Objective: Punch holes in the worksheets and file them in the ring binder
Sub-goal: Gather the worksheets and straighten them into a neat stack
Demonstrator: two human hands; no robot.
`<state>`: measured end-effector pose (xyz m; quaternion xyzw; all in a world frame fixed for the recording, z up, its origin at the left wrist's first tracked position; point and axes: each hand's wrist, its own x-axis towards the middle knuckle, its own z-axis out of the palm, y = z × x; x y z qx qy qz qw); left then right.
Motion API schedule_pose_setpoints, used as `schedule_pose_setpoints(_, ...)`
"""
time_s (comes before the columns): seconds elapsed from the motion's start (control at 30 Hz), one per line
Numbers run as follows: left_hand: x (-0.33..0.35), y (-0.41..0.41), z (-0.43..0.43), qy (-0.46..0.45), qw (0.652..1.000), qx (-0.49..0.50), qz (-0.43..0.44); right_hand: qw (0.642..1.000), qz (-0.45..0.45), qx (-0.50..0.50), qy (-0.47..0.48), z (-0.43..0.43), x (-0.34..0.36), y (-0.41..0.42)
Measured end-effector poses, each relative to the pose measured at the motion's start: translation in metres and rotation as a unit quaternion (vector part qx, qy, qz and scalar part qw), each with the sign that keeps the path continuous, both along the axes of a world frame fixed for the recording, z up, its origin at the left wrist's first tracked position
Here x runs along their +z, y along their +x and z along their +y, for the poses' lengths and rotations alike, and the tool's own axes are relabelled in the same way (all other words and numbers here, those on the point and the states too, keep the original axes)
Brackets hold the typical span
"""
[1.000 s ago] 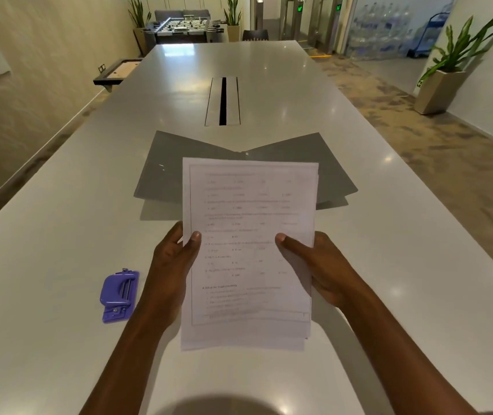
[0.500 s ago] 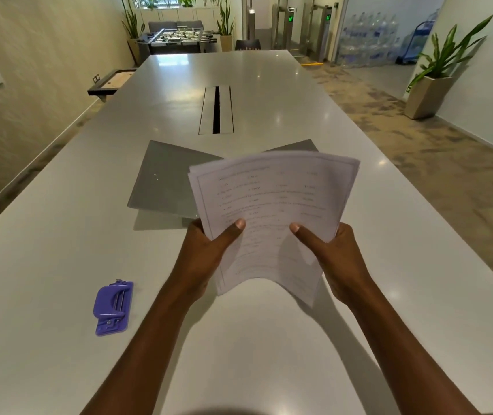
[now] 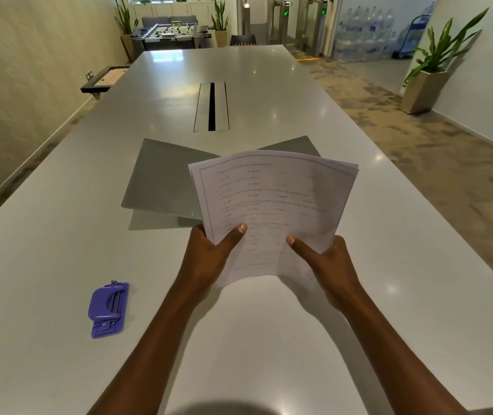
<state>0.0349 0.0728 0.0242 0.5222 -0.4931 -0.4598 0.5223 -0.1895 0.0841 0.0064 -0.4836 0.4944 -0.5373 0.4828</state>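
A stack of printed white worksheets (image 3: pixel 275 199) is held above the table, tilted with its top edge leaning right. My left hand (image 3: pixel 209 259) grips its lower left edge, thumb on top. My right hand (image 3: pixel 329 265) grips the lower right edge the same way. Behind the sheets a grey ring binder (image 3: pixel 164 178) lies spread open on the table, its right half mostly hidden by the paper. A purple hole punch (image 3: pixel 109 310) rests on the table to the left of my left forearm.
The long white table (image 3: pixel 59 250) has a slotted cable tray (image 3: pixel 211 106) beyond the binder. The table's left edge runs beside a wall; open floor and a potted plant (image 3: pixel 428 73) lie to the right.
The worksheets have been lifted from lying flat in front of me and turned clockwise, and my hands have shifted to their lower edge. The view has tilted upward slightly.
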Motion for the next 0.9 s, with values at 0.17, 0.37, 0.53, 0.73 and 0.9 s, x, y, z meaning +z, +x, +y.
schedule_pose_setpoints(0.17, -0.012, -0.003, 0.001, 0.025, 1.0, -0.006, -0.007, 0.999, 0.022, 0.011, 0.024, 0.002, -0.016, 0.0)
schedule_pose_setpoints(0.37, -0.01, 0.004, 0.002, 0.029, 0.999, -0.006, 0.038, 0.995, 0.074, 0.016, 0.057, 0.001, -0.024, -0.015)
schedule_pose_setpoints(0.53, -0.013, -0.005, 0.003, 0.038, 0.983, 0.031, 0.178, 0.961, -0.248, 0.051, 0.114, 0.006, -0.023, 0.003)
schedule_pose_setpoints(0.73, -0.013, -0.021, 0.006, 0.046, 0.968, 0.07, 0.238, 0.835, -0.532, 0.083, 0.114, 0.007, -0.026, 0.022)
schedule_pose_setpoints(0.9, -0.01, -0.022, 0.013, 0.037, 0.967, 0.052, 0.247, 0.886, -0.441, 0.09, 0.115, 0.016, -0.028, 0.036)
